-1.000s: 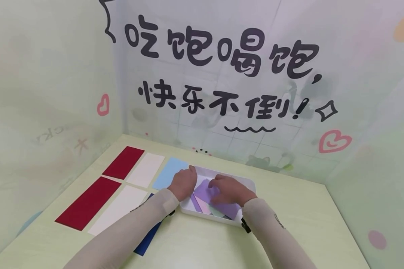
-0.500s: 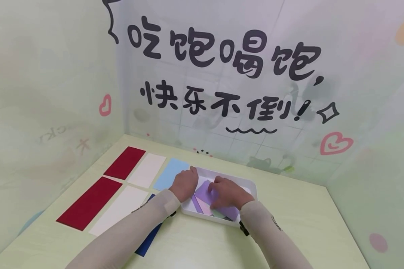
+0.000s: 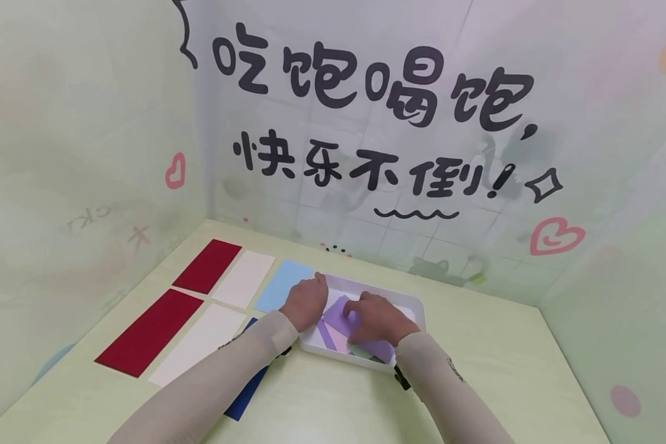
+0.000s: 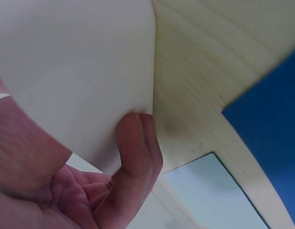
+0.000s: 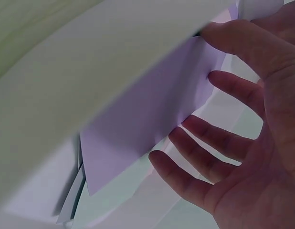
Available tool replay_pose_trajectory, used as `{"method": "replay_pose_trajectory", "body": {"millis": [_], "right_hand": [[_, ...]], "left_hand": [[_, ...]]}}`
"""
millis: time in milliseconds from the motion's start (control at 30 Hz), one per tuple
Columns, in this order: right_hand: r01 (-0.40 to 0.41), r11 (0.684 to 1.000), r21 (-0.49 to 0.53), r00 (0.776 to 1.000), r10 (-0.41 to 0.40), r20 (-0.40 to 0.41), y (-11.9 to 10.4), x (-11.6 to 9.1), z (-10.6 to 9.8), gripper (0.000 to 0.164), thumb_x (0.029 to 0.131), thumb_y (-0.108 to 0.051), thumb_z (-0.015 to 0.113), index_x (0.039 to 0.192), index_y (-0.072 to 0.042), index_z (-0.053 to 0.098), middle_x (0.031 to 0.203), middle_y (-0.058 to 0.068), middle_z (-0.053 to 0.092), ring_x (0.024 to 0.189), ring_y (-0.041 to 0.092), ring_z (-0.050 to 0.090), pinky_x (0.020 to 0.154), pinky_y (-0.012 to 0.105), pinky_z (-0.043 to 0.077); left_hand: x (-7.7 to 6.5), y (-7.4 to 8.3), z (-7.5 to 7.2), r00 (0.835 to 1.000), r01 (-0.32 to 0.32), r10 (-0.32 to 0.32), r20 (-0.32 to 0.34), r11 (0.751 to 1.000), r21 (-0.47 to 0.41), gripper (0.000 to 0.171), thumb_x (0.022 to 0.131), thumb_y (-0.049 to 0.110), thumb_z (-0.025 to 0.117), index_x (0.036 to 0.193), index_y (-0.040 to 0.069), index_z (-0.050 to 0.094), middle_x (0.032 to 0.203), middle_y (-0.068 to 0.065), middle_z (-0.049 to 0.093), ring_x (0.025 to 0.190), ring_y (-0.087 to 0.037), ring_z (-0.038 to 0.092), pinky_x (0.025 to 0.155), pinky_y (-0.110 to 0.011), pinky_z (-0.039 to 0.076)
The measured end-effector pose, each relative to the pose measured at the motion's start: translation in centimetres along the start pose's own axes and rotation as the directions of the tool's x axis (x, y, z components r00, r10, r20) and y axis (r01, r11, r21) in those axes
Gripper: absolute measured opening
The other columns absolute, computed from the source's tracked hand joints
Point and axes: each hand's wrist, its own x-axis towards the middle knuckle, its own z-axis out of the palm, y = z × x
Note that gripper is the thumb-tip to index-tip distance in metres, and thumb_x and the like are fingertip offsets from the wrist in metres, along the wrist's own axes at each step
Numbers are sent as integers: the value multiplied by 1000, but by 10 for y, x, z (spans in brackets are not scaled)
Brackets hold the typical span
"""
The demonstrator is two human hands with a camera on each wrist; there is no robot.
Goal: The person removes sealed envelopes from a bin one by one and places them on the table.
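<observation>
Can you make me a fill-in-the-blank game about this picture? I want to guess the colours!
1. The left hand grips the tray, which is coloured ____.
2. In the tray, the right hand has its fingers touching a card that is ____.
3. The pair of cards farthest left on the table is ____.
4. The strip partly hidden by the left sleeve is dark ____.

Missing words: white; purple; red; blue.
</observation>
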Motion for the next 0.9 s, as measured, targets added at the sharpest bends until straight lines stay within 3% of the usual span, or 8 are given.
{"method": "replay_pose_trajectory", "body": {"millis": [400, 900], "right_hand": [[-60, 997, 41, 998, 62, -27, 4, -1, 0, 54, 72, -37, 84, 122, -33, 64, 114, -1, 50, 95, 18, 52, 85, 39, 46], [-35, 996, 86, 992, 45, -118, 16, -10, -17, 50, 75, -35, 77, 123, -34, 64, 126, -1, 51, 110, 21, 50, 90, 43, 45]], "left_hand": [[2, 2, -1, 1000, -5, 5, 10, 1000, 4, 49, 100, 8, 57, 137, -18, 41, 79, -17, 64, 74, -27, 69, 62, -34, 57], [2, -2, 1, 1000, -22, 21, -21, 999, -29, 46, 97, 4, 58, 134, -20, 43, 74, -17, 62, 70, -28, 67, 61, -36, 56]]}}
